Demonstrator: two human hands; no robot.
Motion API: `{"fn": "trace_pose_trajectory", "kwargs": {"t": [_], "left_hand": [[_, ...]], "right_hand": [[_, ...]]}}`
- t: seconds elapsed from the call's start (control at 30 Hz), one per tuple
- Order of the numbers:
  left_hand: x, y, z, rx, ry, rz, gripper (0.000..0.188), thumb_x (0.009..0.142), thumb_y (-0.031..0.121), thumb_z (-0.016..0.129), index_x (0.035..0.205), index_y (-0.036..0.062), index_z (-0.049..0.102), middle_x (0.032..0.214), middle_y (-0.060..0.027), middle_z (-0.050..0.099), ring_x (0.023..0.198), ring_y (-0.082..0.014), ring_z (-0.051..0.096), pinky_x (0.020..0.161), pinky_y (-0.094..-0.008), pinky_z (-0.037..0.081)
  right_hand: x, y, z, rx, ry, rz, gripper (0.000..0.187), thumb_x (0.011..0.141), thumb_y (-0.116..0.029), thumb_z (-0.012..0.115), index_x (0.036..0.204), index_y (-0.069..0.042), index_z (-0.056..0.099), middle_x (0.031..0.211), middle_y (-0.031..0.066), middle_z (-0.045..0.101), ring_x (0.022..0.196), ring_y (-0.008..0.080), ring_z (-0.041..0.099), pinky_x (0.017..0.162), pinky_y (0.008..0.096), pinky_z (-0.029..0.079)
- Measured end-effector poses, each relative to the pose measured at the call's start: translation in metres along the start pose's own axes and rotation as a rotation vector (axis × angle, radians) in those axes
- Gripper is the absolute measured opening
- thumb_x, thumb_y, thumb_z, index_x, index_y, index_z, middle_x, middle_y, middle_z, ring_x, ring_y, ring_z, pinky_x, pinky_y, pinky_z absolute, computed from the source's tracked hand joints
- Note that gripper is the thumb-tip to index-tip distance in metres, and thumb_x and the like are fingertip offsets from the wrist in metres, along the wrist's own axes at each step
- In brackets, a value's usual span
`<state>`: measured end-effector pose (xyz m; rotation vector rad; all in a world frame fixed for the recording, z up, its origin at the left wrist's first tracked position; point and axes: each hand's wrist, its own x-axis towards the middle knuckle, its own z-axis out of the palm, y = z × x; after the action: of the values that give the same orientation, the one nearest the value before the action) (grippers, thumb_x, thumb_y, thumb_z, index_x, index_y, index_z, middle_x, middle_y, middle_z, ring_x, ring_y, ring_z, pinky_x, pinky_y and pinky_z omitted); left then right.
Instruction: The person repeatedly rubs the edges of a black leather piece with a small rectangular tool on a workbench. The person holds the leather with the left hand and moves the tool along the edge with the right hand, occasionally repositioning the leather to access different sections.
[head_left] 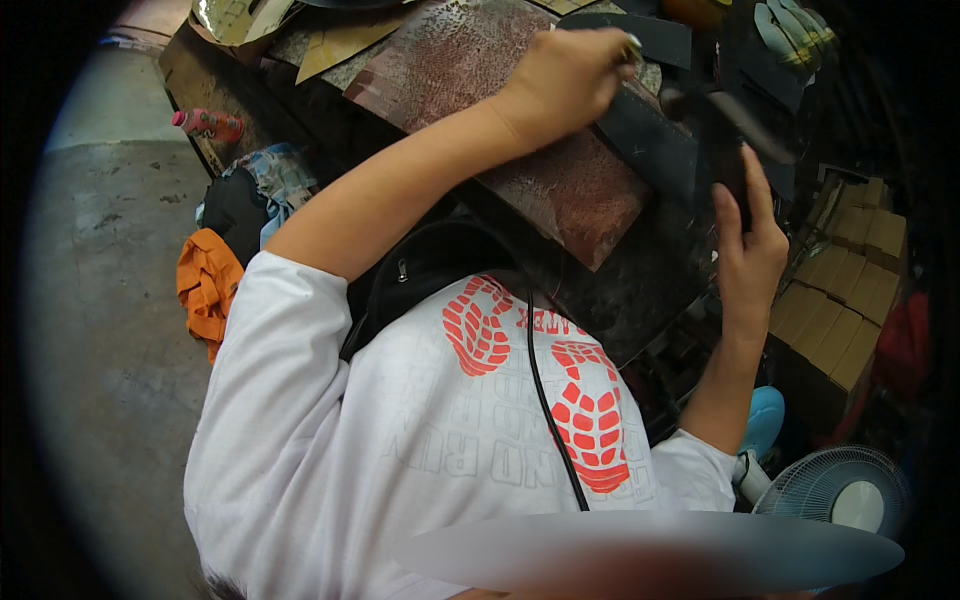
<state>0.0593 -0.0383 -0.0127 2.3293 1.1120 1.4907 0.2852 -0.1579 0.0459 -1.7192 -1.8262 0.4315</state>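
Observation:
My left hand [570, 80] is closed over the far side of the workbench, pinching a small, partly hidden piece [632, 48] with a pale greenish end. Under my left wrist lies a reddish-brown textured sheet [575, 195], worn and mottled. Beside it rests a flat black piece [650, 140], near the pinched piece. My right hand [752, 245] is wrapped round the handle of a dark hammer-like tool [745, 120], raised to the right of the black piece. Motion smears the tool's head, so its exact kind is unclear.
A patterned work glove [795, 38] lies at the far right. Cardboard boxes [835, 280] and a fan [835, 490] stand to the right. On the left are a pink bottle [210, 125] and an orange cloth [208, 280]. Another black sheet [640, 35] lies at the back.

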Motion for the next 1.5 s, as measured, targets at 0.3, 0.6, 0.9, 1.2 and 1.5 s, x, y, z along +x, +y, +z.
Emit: {"fn": "trace_pose_trajectory", "kwargs": {"t": [0.3,0.6,0.9,1.2,1.5], "left_hand": [[-0.001,-0.016,0.001,-0.958,-0.031,-0.717,0.010,0.093,0.006,0.063,0.091,-0.0035,0.062,0.076,-0.0059,0.068,0.066,-0.0101,0.063,0.062,-0.0261,0.052],[0.000,-0.012,-0.006,-0.533,-0.221,-0.658,0.012,0.095,0.011,0.064,0.097,-0.0002,0.066,0.084,-0.0087,0.070,0.073,-0.0135,0.066,0.070,-0.0257,0.054],[0.000,-0.012,-0.001,-0.223,-0.151,-0.304,0.019,0.086,0.019,0.073,0.098,0.0032,0.071,0.079,-0.0120,0.072,0.072,-0.0237,0.072,0.069,-0.0321,0.057],[0.003,0.006,0.004,0.021,-0.101,0.049,0.013,0.083,0.014,0.068,0.094,0.0060,0.067,0.077,-0.0140,0.068,0.078,-0.0354,0.068,0.069,-0.0433,0.055],[-0.002,-0.013,0.008,-0.603,-0.111,-0.582,0.017,0.090,0.015,0.071,0.097,-0.0005,0.069,0.081,-0.0091,0.074,0.073,-0.0136,0.073,0.066,-0.0249,0.058]], "right_hand": [[-0.009,0.022,0.009,-0.164,0.011,-0.026,0.048,0.096,-0.036,0.064,0.142,-0.023,0.055,0.110,0.0137,0.073,0.096,0.0281,0.073,0.080,0.0359,0.056],[-0.011,0.032,0.008,-0.142,-0.008,-0.011,0.047,0.096,-0.035,0.065,0.141,-0.023,0.056,0.111,0.0139,0.073,0.098,0.0263,0.073,0.081,0.0358,0.056],[0.000,-0.043,-0.084,0.268,0.338,-0.310,0.048,0.097,-0.047,0.055,0.118,-0.003,0.059,0.095,0.0152,0.063,0.081,0.0222,0.063,0.067,0.0319,0.052],[-0.008,0.010,-0.002,-0.035,0.060,-0.018,0.046,0.097,-0.028,0.065,0.141,-0.016,0.055,0.100,0.0152,0.073,0.076,0.0193,0.070,0.071,0.0347,0.055],[-0.012,0.013,0.011,-0.166,0.025,-0.010,0.048,0.096,-0.035,0.065,0.141,-0.021,0.055,0.103,0.0170,0.073,0.086,0.0305,0.073,0.074,0.0371,0.054]]}}
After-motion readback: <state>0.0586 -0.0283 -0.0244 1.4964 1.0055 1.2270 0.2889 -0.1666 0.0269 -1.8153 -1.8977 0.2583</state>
